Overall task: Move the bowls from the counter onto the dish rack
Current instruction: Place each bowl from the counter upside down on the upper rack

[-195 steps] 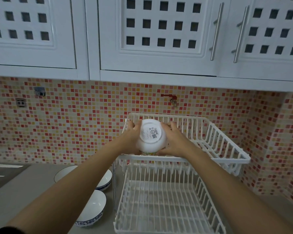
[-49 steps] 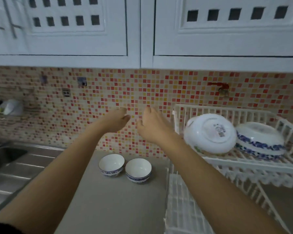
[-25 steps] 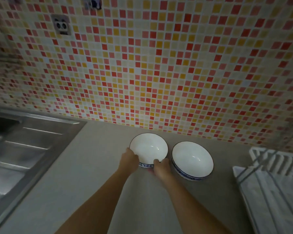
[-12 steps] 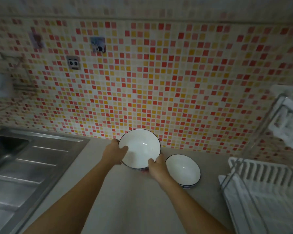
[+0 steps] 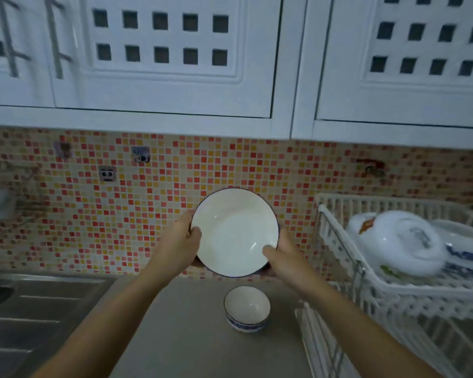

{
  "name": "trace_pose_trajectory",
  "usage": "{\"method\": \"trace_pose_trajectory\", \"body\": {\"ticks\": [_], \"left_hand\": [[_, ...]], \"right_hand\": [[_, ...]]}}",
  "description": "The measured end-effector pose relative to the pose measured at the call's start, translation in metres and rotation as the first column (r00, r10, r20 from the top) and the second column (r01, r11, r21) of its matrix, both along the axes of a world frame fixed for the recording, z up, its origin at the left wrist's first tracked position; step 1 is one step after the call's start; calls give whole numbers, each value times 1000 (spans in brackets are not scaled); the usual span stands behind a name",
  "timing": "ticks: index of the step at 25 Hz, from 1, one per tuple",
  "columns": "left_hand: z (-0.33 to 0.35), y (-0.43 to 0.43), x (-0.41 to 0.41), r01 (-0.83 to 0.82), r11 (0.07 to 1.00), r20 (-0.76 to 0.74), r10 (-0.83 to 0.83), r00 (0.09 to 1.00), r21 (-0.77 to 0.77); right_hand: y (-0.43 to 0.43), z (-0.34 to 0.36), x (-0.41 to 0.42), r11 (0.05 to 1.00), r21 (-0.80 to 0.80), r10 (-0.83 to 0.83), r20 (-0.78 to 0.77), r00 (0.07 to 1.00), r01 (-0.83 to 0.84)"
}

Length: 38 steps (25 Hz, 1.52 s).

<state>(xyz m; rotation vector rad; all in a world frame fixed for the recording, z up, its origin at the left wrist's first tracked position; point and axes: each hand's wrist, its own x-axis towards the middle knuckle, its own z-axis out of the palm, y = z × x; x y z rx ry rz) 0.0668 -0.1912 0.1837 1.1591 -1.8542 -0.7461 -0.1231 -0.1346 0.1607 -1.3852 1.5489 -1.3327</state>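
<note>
I hold a white bowl with a dark rim [image 5: 234, 231] up in the air, tilted so its inside faces me. My left hand [image 5: 179, 241] grips its left edge and my right hand [image 5: 286, 253] grips its lower right edge. A second, smaller-looking white bowl with a blue pattern [image 5: 247, 308] stands upright on the grey counter [image 5: 186, 331] below. At the right stands the white dish rack [image 5: 336, 241]; its upper tier holds a large white bowl on its side [image 5: 396, 241] and a blue-patterned bowl [image 5: 464, 249] behind it.
A steel sink and drainboard [image 5: 25, 309] lie at the left. White wall cabinets [image 5: 161, 64] hang overhead above the red and yellow mosaic wall. The rack's lower tier [image 5: 339, 345] runs along the counter's right side.
Both hands have lifted the bowl higher off the counter and a little to the right, towards the rack. The view has tilted up, so the cabinets and the rack's upper tier show again.
</note>
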Motion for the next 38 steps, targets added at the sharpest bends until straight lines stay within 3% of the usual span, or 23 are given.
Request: {"method": "trace_pose_trajectory", "body": {"ticks": [9, 12, 15, 17, 20, 23, 25, 28, 31, 33, 34, 36, 38], "left_hand": [[65, 89, -128, 112, 943, -240, -193, 951, -313], [87, 119, -181, 166, 883, -136, -248, 959, -439], [120, 143, -229, 322, 763, 87, -332, 939, -561], [137, 150, -258, 489, 714, 212, -447, 869, -500], [149, 156, -301, 708, 661, 372, -609, 700, -249], [146, 164, -338, 827, 562, 325, -776, 541, -34], [142, 168, -357, 840, 542, 277, -812, 514, 29], [138, 174, -385, 762, 647, 416, -701, 579, 29], [134, 175, -409, 693, 705, 611, -485, 626, -151], [132, 173, -421, 661, 711, 643, -393, 657, -240], [131, 170, -426, 643, 717, 641, -366, 675, -268], [123, 165, -438, 615, 732, 641, -326, 695, -295], [110, 158, -450, 598, 748, 652, -303, 695, -289]], "right_hand": [[126, 94, -123, 946, -304, -151, -117, 982, 110], [160, 106, -183, 890, -423, -298, -256, 919, 171], [197, 114, -250, 815, -545, -472, -426, 772, 197], [218, 116, -287, 781, -608, -530, -523, 667, 144], [239, 113, -331, 745, -666, -574, -610, 546, 39], [248, 99, -371, 701, -712, -626, -636, 453, -32], [245, 89, -394, 685, -720, -639, -669, 380, -117], [233, 75, -428, 686, -688, -633, -725, 271, -239], [217, 69, -452, 644, -720, -661, -693, 286, -257], [204, 71, -465, 655, -724, -637, -682, 360, -214], [200, 75, -469, 707, -683, -573, -705, 418, -184], [194, 75, -479, 875, -455, -318, -799, 510, -166], [190, 69, -484, 953, -250, -131, -848, 514, -169]]}}
